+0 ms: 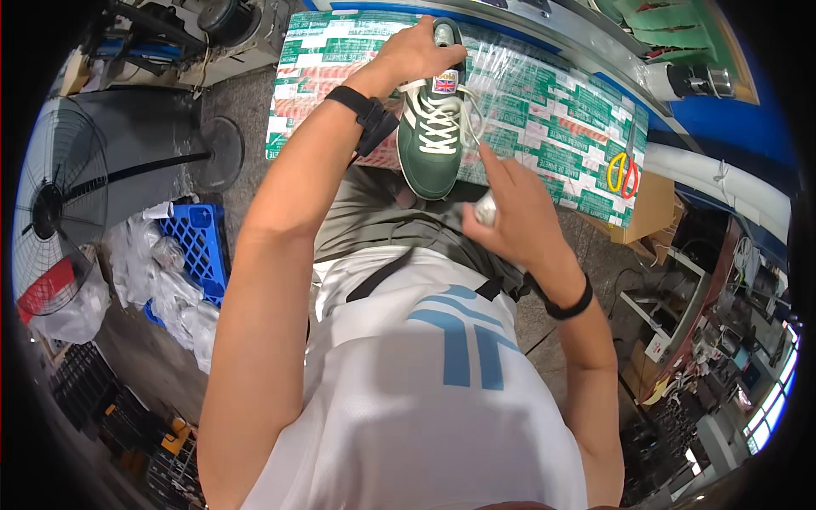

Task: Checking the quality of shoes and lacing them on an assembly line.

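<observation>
A green sneaker [418,166] with white stripes and white laces [439,127] lies on the table's near edge, toe toward me. My left hand [422,53] is wrapped round its heel and collar at the far end. A loose lace end hangs along the sneaker's right side. My right hand [520,208] is just right of the toe, apart from the shoe, its index finger stretched toward the loose lace. Between its thumb and fingers is a small, rounded, whitish-silver object [485,209], partly hidden and too blurred to name.
Green-and-white printed tape covers the table [544,119]. Scissors [625,174] with yellow and red handles lie at its right end, above a cardboard box [650,208]. To the left are a standing fan [55,204] and a blue plastic crate [200,242] beside clear plastic wrapping [161,272].
</observation>
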A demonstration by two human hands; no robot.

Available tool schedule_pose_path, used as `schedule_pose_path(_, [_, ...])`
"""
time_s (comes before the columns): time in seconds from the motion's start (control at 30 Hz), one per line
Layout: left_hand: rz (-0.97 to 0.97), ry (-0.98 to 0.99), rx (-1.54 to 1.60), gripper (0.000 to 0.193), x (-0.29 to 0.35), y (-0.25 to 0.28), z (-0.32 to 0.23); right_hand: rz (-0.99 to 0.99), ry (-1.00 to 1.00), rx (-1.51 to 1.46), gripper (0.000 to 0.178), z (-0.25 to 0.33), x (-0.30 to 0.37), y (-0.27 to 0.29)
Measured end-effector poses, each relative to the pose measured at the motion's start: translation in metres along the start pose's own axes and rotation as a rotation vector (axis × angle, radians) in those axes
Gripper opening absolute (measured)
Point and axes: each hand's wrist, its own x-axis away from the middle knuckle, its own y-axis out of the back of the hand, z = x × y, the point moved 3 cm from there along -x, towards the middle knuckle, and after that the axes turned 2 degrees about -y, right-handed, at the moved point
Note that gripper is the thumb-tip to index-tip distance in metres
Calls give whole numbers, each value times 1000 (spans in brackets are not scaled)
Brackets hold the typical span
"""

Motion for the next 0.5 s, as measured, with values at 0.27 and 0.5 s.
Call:
schedule_pose_path(0.27, [51, 12, -17, 111, 2, -2, -5, -142, 48, -66, 88, 8, -19, -16])
schedule_pose_path(0.5, [36, 39, -27, 109, 2, -2, -6, -49, 93, 32, 86, 6, -48, -33])
